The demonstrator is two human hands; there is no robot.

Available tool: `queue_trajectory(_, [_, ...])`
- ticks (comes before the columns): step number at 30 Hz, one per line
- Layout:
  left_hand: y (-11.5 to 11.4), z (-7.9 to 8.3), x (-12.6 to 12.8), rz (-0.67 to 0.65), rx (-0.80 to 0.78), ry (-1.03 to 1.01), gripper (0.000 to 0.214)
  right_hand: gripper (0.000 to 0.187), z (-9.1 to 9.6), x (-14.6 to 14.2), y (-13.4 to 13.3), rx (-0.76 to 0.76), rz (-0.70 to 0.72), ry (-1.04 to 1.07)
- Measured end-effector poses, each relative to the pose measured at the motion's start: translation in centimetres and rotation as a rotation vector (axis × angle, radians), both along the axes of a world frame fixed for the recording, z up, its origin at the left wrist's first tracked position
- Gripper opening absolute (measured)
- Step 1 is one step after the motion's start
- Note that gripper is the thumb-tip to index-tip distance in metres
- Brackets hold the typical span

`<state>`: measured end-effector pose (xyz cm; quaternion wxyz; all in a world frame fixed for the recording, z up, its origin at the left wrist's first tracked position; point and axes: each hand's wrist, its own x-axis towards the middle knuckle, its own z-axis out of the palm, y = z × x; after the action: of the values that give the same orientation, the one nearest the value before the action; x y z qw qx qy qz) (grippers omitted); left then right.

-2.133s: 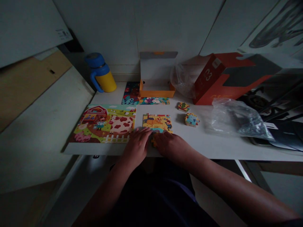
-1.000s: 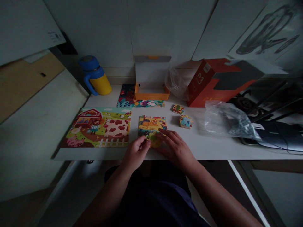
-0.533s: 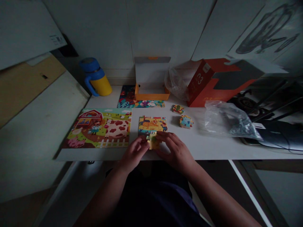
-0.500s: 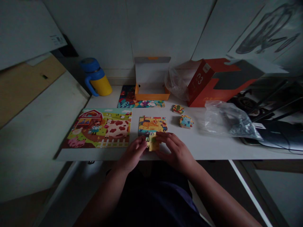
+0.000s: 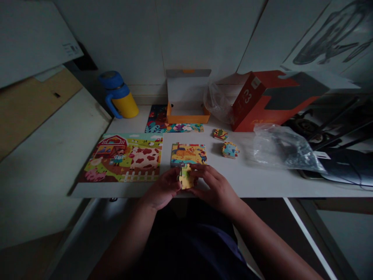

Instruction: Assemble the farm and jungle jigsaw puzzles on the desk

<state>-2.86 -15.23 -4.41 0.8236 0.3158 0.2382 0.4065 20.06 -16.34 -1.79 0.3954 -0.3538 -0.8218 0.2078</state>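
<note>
Between my two hands, over the front edge of the white table, is a yellow jigsaw puzzle piece (image 5: pixel 186 178). My left hand (image 5: pixel 163 189) pinches its left side with thumb and fingers. From the right, my right hand (image 5: pixel 214 184) grips the same piece, fingers over its upper edge and thumb below. Whether more pieces lie behind it I cannot tell. Just beyond my hands lies a partly joined jigsaw puzzle (image 5: pixel 188 154) with a yellow and orange animal picture. Stacked puzzle pieces (image 5: pixel 230 150) with a blue picture sit to the right, and a smaller pile of pieces (image 5: pixel 220 134) behind them.
A farm picture with a cow (image 5: pixel 125 159) covers the table's left. Behind stand a blue and yellow flask (image 5: pixel 125 103), an open orange box (image 5: pixel 188 118) on a dark picture sheet (image 5: pixel 153 120), and a red box (image 5: pixel 253 103). Clear plastic bags (image 5: pixel 279 151) lie to the right.
The yellow piece has been turned in my fingers, so more of its face and left edge shows. Both hands keep nearly the same place.
</note>
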Motion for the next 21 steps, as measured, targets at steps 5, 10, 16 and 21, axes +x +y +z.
queue_trajectory(5, [0.1, 0.6, 0.2, -0.026, 0.036, -0.006, 0.056, 0.040, 0.3, 0.0, 0.0, -0.027, 0.003, 0.008])
queue_trajectory(10, [0.0, 0.2, -0.4, -0.043, 0.003, -0.035, 0.073, 0.033, 0.7, 0.3, 0.3, -0.058, 0.068, 0.020])
queue_trajectory(16, [-0.2, -0.1, -0.7, -0.051, 0.016, -0.087, 0.060, 0.033, 1.3, 0.4, 0.6, -0.081, 0.141, 0.043])
queue_trajectory(21, [-0.1, -0.2, -1.0, -0.032, -0.086, -0.015, 0.048, 0.037, 1.6, 0.4, 0.6, -0.077, 0.215, 0.024])
